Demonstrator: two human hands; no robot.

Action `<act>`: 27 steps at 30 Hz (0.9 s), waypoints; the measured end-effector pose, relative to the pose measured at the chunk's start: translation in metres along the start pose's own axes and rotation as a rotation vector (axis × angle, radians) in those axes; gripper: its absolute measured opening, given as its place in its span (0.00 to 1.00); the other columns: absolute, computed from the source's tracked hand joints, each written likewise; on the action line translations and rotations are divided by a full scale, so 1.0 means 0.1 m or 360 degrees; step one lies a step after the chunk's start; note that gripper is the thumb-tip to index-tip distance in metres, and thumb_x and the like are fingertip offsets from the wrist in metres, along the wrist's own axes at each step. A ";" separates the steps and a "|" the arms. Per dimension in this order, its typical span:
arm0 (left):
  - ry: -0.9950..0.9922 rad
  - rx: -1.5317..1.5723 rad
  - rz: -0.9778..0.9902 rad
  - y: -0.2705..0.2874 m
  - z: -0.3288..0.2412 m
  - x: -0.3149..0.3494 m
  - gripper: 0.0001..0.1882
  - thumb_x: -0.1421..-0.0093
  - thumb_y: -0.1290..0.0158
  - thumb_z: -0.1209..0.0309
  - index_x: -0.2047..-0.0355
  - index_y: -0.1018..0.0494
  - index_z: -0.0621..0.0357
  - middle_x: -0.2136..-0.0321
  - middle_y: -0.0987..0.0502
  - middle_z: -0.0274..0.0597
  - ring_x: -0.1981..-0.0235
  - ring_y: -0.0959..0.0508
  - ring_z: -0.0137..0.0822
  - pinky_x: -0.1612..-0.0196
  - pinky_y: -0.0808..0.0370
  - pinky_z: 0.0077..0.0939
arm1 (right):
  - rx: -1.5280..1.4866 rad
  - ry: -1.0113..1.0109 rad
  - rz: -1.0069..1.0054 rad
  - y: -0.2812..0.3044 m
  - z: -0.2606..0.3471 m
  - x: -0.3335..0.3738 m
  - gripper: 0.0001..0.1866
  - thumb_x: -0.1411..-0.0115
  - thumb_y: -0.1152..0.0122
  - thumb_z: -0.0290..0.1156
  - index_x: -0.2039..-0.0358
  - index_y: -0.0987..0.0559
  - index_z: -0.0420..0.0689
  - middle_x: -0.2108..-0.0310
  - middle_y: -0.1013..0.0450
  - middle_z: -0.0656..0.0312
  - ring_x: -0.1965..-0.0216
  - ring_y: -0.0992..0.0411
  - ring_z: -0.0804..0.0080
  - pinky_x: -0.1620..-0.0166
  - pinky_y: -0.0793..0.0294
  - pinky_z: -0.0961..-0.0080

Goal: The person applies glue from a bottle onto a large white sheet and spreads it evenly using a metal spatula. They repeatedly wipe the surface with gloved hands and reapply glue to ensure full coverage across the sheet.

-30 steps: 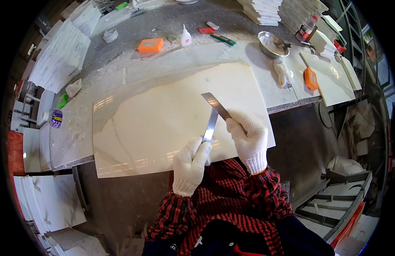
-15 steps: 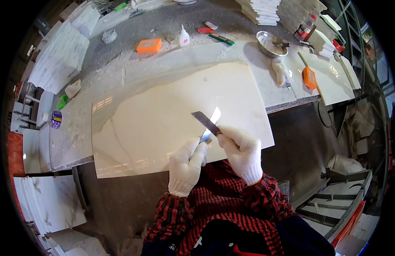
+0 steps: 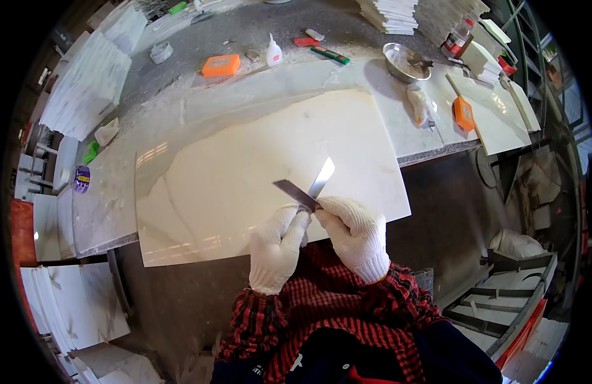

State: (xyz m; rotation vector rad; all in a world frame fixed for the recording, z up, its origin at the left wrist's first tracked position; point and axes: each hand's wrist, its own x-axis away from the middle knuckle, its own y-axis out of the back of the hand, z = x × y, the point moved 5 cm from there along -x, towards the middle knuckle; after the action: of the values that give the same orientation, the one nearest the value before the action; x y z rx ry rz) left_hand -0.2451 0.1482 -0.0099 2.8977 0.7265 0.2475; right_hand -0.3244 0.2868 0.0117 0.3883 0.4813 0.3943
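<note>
White knitted gloves cover both of my hands. My left hand [image 3: 276,251] is closed around the lower end of a shiny flat metal blade [image 3: 322,175], which points up and to the right. My right hand [image 3: 357,238] grips a darker flat metal strip [image 3: 295,192], angled up and to the left. The two pieces cross just above my fingertips; whether they touch I cannot tell. Gloved fingers hide the lower ends of both. Beneath them lies a large glossy cream slab [image 3: 245,173] with a grey-veined edge, reaching over the bench's near side.
On the grey stone bench [image 3: 104,211] stand an orange box [image 3: 220,65], a white squeeze bottle [image 3: 273,52] and a green strip-shaped object [image 3: 330,55]. A metal bowl [image 3: 398,70] and an orange tool [image 3: 463,115] lie right. Stacked tiles [image 3: 85,83] rise at left.
My right hand has moved left and slightly down. The dark strip has shifted the same way across the shiny blade. My left hand has barely moved.
</note>
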 end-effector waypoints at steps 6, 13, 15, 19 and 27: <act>-0.0010 -0.0034 -0.0048 0.02 0.06 0.02 0.13 0.30 0.46 0.69 0.55 0.18 0.67 0.83 0.27 0.33 0.79 0.29 0.21 0.74 0.32 0.21 | -0.0127 0.0046 -0.0033 -0.01 0.01 -0.03 0.08 0.37 0.34 0.23 0.58 0.14 0.38 0.75 0.21 0.56 0.78 0.26 0.77 0.73 0.27 0.77; 0.0015 -0.0021 0.0007 0.01 0.00 0.02 0.13 0.30 0.46 0.70 0.56 0.18 0.67 0.82 0.26 0.32 0.79 0.29 0.21 0.74 0.32 0.20 | -0.0074 -0.0071 -0.0050 0.02 -0.08 -0.01 0.08 0.37 0.34 0.23 0.57 0.14 0.39 0.72 0.19 0.55 0.74 0.22 0.70 0.69 0.25 0.74; -0.0077 -0.0076 0.0003 0.03 -0.01 0.01 0.12 0.30 0.46 0.70 0.57 0.17 0.67 0.83 0.26 0.32 0.79 0.29 0.21 0.74 0.32 0.20 | -0.0077 -0.0185 0.0136 0.03 -0.04 -0.02 0.08 0.36 0.33 0.24 0.57 0.14 0.39 0.72 0.19 0.55 0.73 0.22 0.71 0.69 0.24 0.75; -0.0115 -0.0130 0.0028 0.00 -0.02 0.01 0.11 0.32 0.45 0.71 0.58 0.17 0.67 0.83 0.27 0.33 0.80 0.29 0.21 0.74 0.32 0.21 | -0.0248 -0.0503 -0.0070 0.10 -0.23 0.00 0.09 0.37 0.32 0.24 0.57 0.14 0.39 0.73 0.19 0.56 0.73 0.23 0.76 0.67 0.24 0.77; -0.0174 -0.0106 0.0016 0.01 0.04 0.03 0.11 0.32 0.44 0.71 0.59 0.17 0.67 0.83 0.27 0.33 0.80 0.29 0.23 0.75 0.32 0.22 | -0.0136 -0.0230 0.0023 0.10 -0.03 -0.04 0.06 0.41 0.34 0.20 0.62 0.15 0.37 0.73 0.20 0.59 0.72 0.24 0.76 0.67 0.26 0.76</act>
State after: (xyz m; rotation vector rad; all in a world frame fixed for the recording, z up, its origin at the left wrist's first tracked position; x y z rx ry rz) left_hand -0.2417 0.1486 -0.0130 2.8265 0.6728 0.1111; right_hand -0.3323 0.2939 0.0147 0.3351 0.3196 0.3961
